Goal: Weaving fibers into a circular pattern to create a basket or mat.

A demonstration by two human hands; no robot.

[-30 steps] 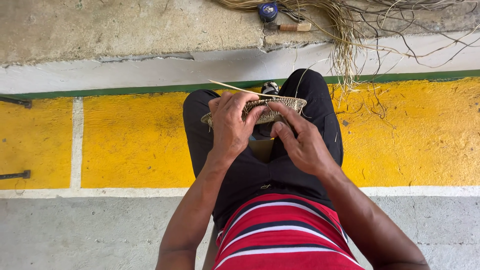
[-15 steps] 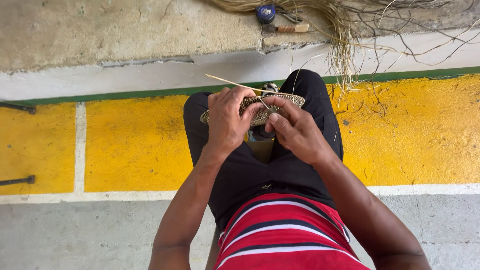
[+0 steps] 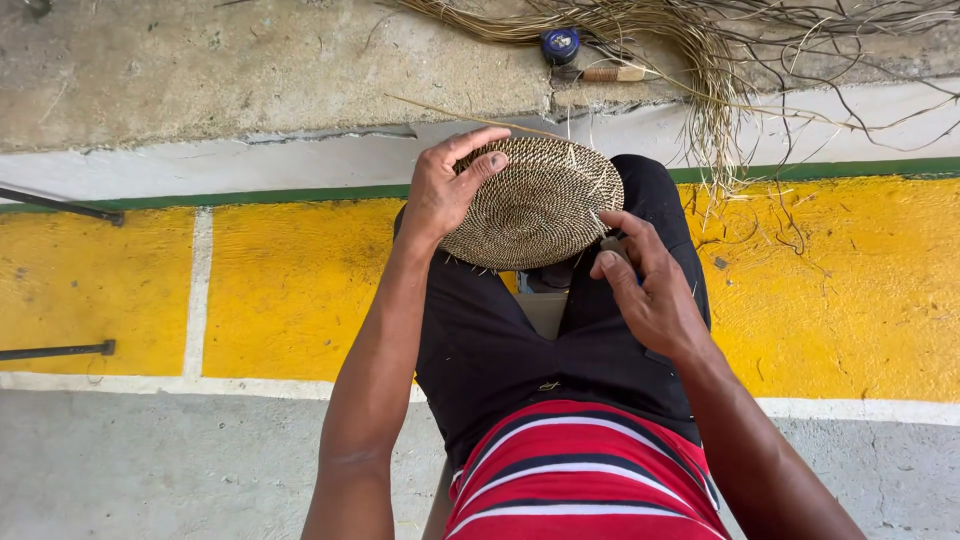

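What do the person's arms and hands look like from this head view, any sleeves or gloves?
Both arms are bare to the frame's edge: no sleeves, gloves, watch or rings visible. The left hand and right hand are ungloved, with short nails. Clothing in view: a red top with dark and white stripes and black trousers.

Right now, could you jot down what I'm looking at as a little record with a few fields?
Setting: person seated, dark trousers, red striped shirt, above a yellow painted floor band
Left hand: grips the rim of a round coiled woven fibre disc, thumb on its face
Right hand: at the disc's right edge, pinching something small; too hidden to tell
Disc: tilted up, face toward the camera
Beyond the knees: bundle of loose dry straw fibres, small blue round cap, wooden-handled tool on concrete
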